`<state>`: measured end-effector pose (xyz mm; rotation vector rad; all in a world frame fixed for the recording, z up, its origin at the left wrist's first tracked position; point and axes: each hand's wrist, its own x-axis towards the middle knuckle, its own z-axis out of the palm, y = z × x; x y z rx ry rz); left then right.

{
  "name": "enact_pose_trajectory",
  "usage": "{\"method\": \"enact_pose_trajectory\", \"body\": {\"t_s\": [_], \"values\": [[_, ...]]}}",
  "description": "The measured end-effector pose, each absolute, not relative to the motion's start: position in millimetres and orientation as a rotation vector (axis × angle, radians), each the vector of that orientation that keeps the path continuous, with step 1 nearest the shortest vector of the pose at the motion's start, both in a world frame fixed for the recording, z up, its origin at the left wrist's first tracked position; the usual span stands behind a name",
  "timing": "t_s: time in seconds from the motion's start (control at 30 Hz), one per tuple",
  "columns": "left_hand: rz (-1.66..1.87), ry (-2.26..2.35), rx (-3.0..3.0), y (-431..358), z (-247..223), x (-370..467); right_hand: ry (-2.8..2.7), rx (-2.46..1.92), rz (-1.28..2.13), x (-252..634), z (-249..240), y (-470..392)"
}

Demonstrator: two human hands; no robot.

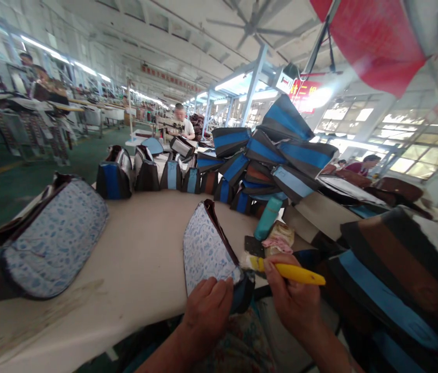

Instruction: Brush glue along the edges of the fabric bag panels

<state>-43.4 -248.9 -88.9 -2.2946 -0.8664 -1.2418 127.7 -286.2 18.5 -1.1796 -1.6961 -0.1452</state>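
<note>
A bag (207, 251) with blue-patterned white lining on its outside stands at the front edge of the table. My left hand (210, 300) is closed over its near end, fingers curled on the lining and the thumb hidden. In my right hand (294, 295) is a paintbrush (300, 273) with a yellow handle, gripped near the bristles. Its pale bristles meet or nearly touch the bag's right rim; I cannot tell which. Just beyond the brush lie a dark flat block (255, 246) and a crumpled pink and tan cloth (280, 238).
Another patterned bag (59, 235) stands at the left on the beige table (144, 243). Striped bags are piled high (257, 150) at the back, with a teal bottle (268, 217) before them. More striped bags (409, 264) crowd the right side. A co-worker (182, 124) sits beyond.
</note>
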Motion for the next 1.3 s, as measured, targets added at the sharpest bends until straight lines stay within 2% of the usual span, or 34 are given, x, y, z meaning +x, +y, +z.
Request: {"method": "enact_pose_trajectory", "body": {"t_s": [0.17,0.37,0.57,0.73,0.9,1.07,1.17,1.3], "values": [[-1.224,-0.876,-2.322,-250,-88,-45,-1.816,-1.219,0.047,125,16,-289],[-1.282,-0.915,-2.343,-248,-88,-46,-1.820,-1.147,-0.232,124,16,-286],[-1.404,-0.968,-2.432,-249,-91,-47,-1.953,-1.039,-0.146,121,12,-292],[-1.568,-1.016,-2.545,-253,-87,-51,-1.838,-1.106,-0.302,126,11,-287],[-1.838,-1.222,-2.829,-252,-72,-78,-1.451,-1.195,-0.070,132,14,-307],[-1.647,-1.400,-3.055,-232,-41,-127,-1.240,-1.143,0.246,134,-6,-318],[-1.646,-1.510,-2.843,-224,-36,-144,-1.065,-1.140,0.451,128,-17,-317],[-1.824,-1.684,-2.341,-235,-55,-143,-0.941,-1.077,0.638,121,-25,-316]]}}
